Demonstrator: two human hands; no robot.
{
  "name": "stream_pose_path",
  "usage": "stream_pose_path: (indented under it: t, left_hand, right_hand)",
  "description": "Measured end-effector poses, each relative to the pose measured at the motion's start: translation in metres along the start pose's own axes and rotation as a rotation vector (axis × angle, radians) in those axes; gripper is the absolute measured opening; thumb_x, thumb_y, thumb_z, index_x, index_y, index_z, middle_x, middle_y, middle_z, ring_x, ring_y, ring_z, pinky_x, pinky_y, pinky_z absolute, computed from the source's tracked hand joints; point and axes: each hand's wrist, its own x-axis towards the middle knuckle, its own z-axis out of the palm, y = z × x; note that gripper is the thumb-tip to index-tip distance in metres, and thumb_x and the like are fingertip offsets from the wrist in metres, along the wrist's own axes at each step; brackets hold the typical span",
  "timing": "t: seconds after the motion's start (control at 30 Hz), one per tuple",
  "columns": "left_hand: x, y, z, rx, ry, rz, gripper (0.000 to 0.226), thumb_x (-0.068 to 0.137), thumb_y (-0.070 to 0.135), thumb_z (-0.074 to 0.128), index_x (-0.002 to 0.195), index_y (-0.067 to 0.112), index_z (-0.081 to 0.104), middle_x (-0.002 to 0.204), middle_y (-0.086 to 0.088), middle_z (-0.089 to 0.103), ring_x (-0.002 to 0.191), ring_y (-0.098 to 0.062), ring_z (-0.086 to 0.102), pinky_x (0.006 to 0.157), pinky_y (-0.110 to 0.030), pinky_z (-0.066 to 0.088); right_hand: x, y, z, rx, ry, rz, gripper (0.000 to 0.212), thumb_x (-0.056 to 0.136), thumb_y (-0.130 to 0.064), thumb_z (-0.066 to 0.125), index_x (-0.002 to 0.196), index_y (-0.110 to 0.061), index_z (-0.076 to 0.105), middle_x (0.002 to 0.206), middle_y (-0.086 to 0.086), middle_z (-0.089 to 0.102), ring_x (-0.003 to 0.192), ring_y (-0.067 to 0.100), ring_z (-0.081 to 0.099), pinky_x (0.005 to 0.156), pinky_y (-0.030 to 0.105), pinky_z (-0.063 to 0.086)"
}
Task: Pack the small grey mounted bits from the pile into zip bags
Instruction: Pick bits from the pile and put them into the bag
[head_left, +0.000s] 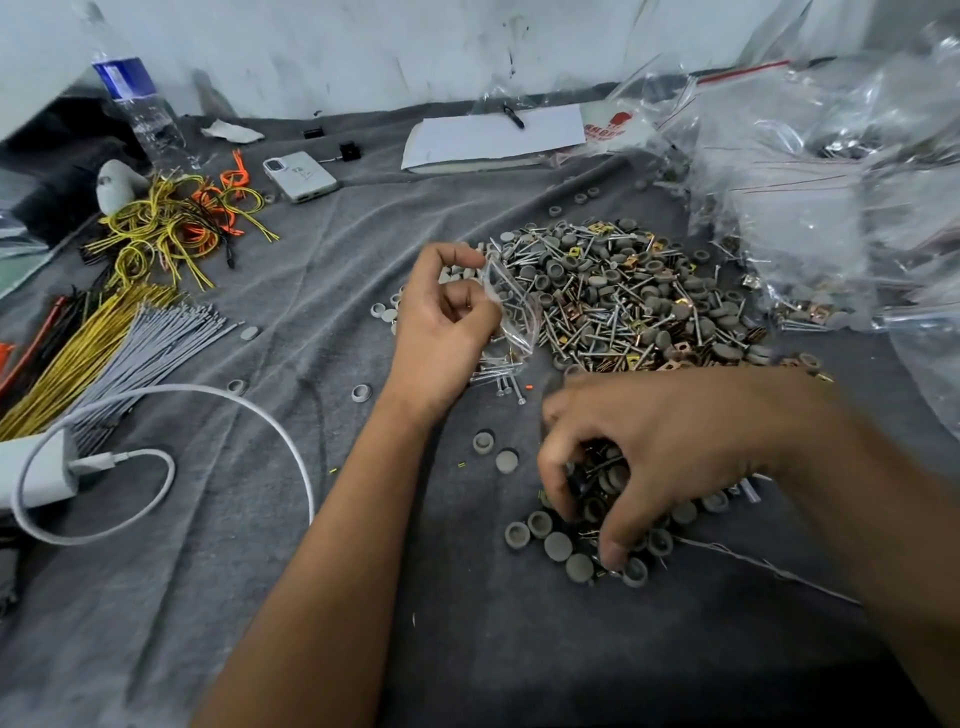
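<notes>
A big pile of small grey mounted bits (623, 296), mixed with metal pins and brass clips, lies on the grey cloth (322, 519) at centre right. My left hand (441, 327) pinches a small clear zip bag (511, 306) at the pile's left edge. My right hand (649, 457) sits low over a smaller heap of grey bits (566, 545) near me, its curled fingers grasping a bunch of them. Loose pins (501, 376) lie under the bag.
Clear zip bags (831, 182) are heaped at the right. Coloured wires (176, 228) and grey ties (156, 332) lie left, with a charger and white cable (171, 395). A phone (300, 176), water bottle (140, 104) and notepad (493, 137) stand at the back.
</notes>
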Motion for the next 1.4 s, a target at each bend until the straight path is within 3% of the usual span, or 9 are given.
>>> stream_pose_path:
  t: [0.07, 0.27, 0.4, 0.5, 0.6, 0.7, 0.93, 1.13, 1.4]
  left_hand:
    - [0.000, 0.000, 0.001, 0.013, 0.004, -0.004, 0.033, 0.083, 0.000, 0.059, 0.110, 0.018, 0.054, 0.059, 0.003, 0.054, 0.044, -0.006, 0.041, 0.044, -0.016, 0.034]
    - [-0.002, 0.002, 0.002, 0.030, -0.006, 0.004, 0.034, 0.081, -0.002, 0.057, 0.112, 0.013, 0.053, 0.058, 0.007, 0.057, 0.044, -0.004, 0.046, 0.045, -0.015, 0.036]
    - [-0.002, 0.005, 0.000, 0.047, -0.055, 0.048, 0.036, 0.084, -0.010, 0.052, 0.112, 0.010, 0.059, 0.059, 0.009, 0.052, 0.046, -0.004, 0.043, 0.047, -0.015, 0.036]
    - [-0.003, 0.007, 0.004, 0.197, -0.117, 0.101, 0.029, 0.084, -0.010, 0.051, 0.090, 0.006, 0.074, 0.057, 0.017, 0.061, 0.049, 0.002, 0.048, 0.050, -0.012, 0.035]
    - [-0.007, 0.008, 0.006, 0.334, -0.141, 0.102, 0.027, 0.083, -0.001, 0.056, 0.086, 0.012, 0.080, 0.062, 0.004, 0.067, 0.052, -0.018, 0.051, 0.052, -0.026, 0.037]
    - [-0.009, 0.009, 0.007, 0.380, -0.183, 0.078, 0.013, 0.089, 0.005, 0.072, 0.094, 0.014, 0.080, 0.060, 0.007, 0.060, 0.057, -0.013, 0.049, 0.056, -0.027, 0.040]
    - [-0.011, 0.009, 0.012, 0.366, -0.216, 0.074, 0.023, 0.077, 0.011, 0.092, 0.095, 0.006, 0.079, 0.068, -0.009, 0.067, 0.059, -0.016, 0.055, 0.058, -0.033, 0.046]
    - [-0.010, 0.007, 0.012, 0.400, -0.213, 0.065, 0.022, 0.075, 0.016, 0.094, 0.090, 0.010, 0.079, 0.064, 0.001, 0.064, 0.056, -0.010, 0.052, 0.054, -0.024, 0.043]
    - [-0.010, 0.007, 0.012, 0.433, -0.222, 0.062, 0.012, 0.081, 0.009, 0.089, 0.083, 0.005, 0.078, 0.067, -0.020, 0.067, 0.055, -0.015, 0.052, 0.052, -0.029, 0.040]
  right_hand:
    - [0.002, 0.000, 0.002, 0.003, 0.016, -0.010, 0.021, 0.073, -0.042, 0.091, 0.087, -0.040, 0.076, 0.096, -0.018, 0.066, 0.097, 0.001, 0.060, 0.087, 0.025, 0.050]
    - [0.012, 0.007, -0.003, 0.031, 0.061, -0.025, 0.005, 0.088, -0.031, 0.080, 0.085, -0.033, 0.077, 0.091, -0.014, 0.070, 0.090, 0.003, 0.065, 0.084, 0.029, 0.052]
    - [0.012, 0.024, -0.015, 0.234, 0.404, -0.072, 0.007, 0.097, -0.026, 0.068, 0.092, -0.030, 0.069, 0.088, -0.020, 0.069, 0.082, -0.001, 0.066, 0.073, 0.016, 0.049]
    - [0.017, 0.045, -0.020, 0.393, 0.701, -0.071, 0.007, 0.097, -0.016, 0.068, 0.095, -0.022, 0.070, 0.085, -0.011, 0.073, 0.076, 0.002, 0.068, 0.072, 0.020, 0.053]
    - [0.024, 0.058, -0.015, 0.502, 0.835, -0.063, 0.006, 0.097, -0.011, 0.069, 0.096, -0.017, 0.070, 0.081, 0.000, 0.076, 0.069, 0.011, 0.068, 0.066, 0.023, 0.053]
    - [0.029, 0.066, -0.008, 0.563, 0.915, -0.054, 0.006, 0.097, -0.010, 0.069, 0.095, -0.015, 0.071, 0.080, 0.003, 0.077, 0.066, 0.014, 0.069, 0.060, 0.021, 0.052]
    - [0.033, 0.067, -0.001, 0.538, 0.949, -0.045, 0.007, 0.096, -0.014, 0.072, 0.090, -0.019, 0.072, 0.071, -0.001, 0.075, 0.056, 0.006, 0.063, 0.053, 0.013, 0.047]
    - [0.032, 0.068, -0.001, 0.491, 0.941, -0.035, 0.005, 0.094, -0.017, 0.074, 0.089, -0.018, 0.075, 0.072, -0.001, 0.076, 0.058, 0.006, 0.065, 0.056, 0.015, 0.049]
    - [0.030, 0.069, -0.001, 0.464, 0.936, -0.014, 0.015, 0.088, -0.006, 0.079, 0.097, -0.018, 0.078, 0.083, -0.003, 0.078, 0.077, 0.008, 0.075, 0.072, 0.022, 0.059]
